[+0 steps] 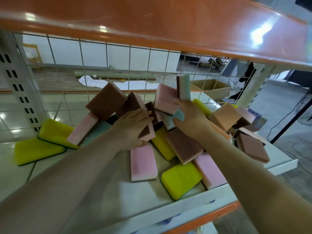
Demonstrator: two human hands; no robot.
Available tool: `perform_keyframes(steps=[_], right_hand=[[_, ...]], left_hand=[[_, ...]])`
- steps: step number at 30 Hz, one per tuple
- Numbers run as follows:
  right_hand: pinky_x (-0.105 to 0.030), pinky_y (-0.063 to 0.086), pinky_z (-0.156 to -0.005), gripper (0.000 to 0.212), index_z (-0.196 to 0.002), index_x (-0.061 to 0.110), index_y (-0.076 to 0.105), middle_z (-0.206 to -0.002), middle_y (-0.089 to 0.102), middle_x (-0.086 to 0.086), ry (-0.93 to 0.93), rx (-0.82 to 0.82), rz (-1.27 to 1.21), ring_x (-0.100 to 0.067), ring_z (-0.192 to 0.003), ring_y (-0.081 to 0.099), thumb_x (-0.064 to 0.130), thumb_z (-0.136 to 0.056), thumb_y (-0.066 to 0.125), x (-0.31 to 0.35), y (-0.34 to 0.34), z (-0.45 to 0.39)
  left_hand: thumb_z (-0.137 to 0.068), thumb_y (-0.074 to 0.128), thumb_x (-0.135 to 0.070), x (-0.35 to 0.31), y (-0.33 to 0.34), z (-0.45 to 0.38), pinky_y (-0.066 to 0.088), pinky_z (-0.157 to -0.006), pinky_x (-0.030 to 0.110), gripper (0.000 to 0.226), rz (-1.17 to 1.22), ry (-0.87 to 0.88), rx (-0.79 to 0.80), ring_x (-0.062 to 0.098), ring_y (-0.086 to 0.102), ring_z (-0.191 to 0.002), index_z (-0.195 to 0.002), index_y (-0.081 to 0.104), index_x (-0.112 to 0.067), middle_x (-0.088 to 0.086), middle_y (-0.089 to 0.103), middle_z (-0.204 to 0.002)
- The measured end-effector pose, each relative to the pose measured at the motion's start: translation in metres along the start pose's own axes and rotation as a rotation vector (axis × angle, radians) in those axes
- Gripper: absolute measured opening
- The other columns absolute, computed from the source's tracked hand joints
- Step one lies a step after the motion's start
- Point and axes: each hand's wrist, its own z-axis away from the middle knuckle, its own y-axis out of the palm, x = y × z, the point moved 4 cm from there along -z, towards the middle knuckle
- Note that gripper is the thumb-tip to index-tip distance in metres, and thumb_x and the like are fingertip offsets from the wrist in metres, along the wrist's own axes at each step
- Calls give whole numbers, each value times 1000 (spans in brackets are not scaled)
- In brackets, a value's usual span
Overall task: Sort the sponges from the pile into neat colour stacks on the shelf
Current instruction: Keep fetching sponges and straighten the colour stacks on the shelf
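A loose pile of sponges lies on the white shelf (104, 191): pink, yellow, pale blue and orange ones, many with brown scrub faces. My left hand (133, 127) grips a pink sponge with a brown face (148, 134) at the pile's middle. My right hand (190, 119) holds a pale blue sponge (179, 115) beside a pink sponge (166, 98). Another pale blue sponge (184, 86) stands upright behind them. Two yellow sponges (55, 132) (37, 151) lie at the left, one overlapping the other. A pink sponge (143, 162) and a yellow sponge (180, 179) lie near the front.
An orange shelf board (152, 22) hangs close overhead. A white wire grid (118, 65) backs the shelf, with a slotted upright (18, 92) at the left. The shelf's front edge (211, 215) is trimmed orange. A cardboard box (212, 88) sits beyond the grid.
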Motion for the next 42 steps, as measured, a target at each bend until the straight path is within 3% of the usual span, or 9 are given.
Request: perform_keyframes(steps=[6,8,11,13,16,22,29,39,42], right_hand=[[-27,33,-96,57,-139,12,38,-138,41,-9,-16,23,-14,-25,-127,38,17,-86,60,-8,4,6],[-26,33,-95,58,-139,13,37,-139,41,-8,-21,23,-24,-24,-128,38,18,-87,60,-9,5,6],[-21,31,-87,56,-138,14,38,-138,41,-7,-27,4,-29,-22,-125,39,18,-87,60,-8,4,6],[-21,30,-81,54,-136,14,40,-136,43,-7,-36,-17,-31,-23,-122,41,18,-87,61,-6,5,6],[-25,34,-85,54,-136,12,40,-135,44,-9,-46,-34,-47,-24,-121,42,18,-87,61,-1,8,4],[-31,38,-92,53,-137,14,39,-136,43,-5,-40,-10,-40,-23,-123,41,27,-89,58,13,9,-3],[-40,46,-90,37,-122,13,44,-127,48,-6,-58,-30,95,-25,-113,48,33,-92,53,27,15,-22],[-44,43,-99,56,-138,21,35,-147,29,-5,-130,13,158,-26,-133,32,31,-89,60,29,25,-42],[-41,44,-98,52,-134,19,40,-141,35,-5,-117,20,200,-25,-130,36,35,-89,60,26,31,-48]], left_hand=[[-86,58,-42,0,3,-5,11,-115,29,66,-17,20,-59,15,13,-143,-143,33,-20,-3,26,-152],[-81,67,-33,-3,-1,0,23,-112,34,62,-7,52,-101,22,29,-139,-135,47,-14,4,41,-144],[-57,85,-27,1,-1,7,47,-91,43,63,-26,44,-158,32,59,-111,-112,64,-9,11,62,-118],[-64,82,-29,0,-6,13,45,-94,39,63,-11,6,-162,31,53,-119,-120,59,-11,11,54,-130],[-81,68,-35,1,-7,19,34,-104,34,61,41,-60,-165,24,33,-135,-135,43,-19,4,30,-149],[-77,72,-36,7,-25,24,35,-97,30,64,174,-196,-274,22,40,-124,-132,45,-17,4,41,-136],[-72,74,-44,24,-39,28,31,-101,33,82,232,-450,-222,24,35,-127,-140,35,-19,5,36,-137],[-74,71,-46,23,-36,34,30,-99,31,81,237,-487,-210,24,34,-124,-141,34,-20,5,33,-134],[-75,70,-46,23,-36,33,29,-98,30,80,240,-487,-208,22,34,-123,-141,33,-20,4,33,-134]])
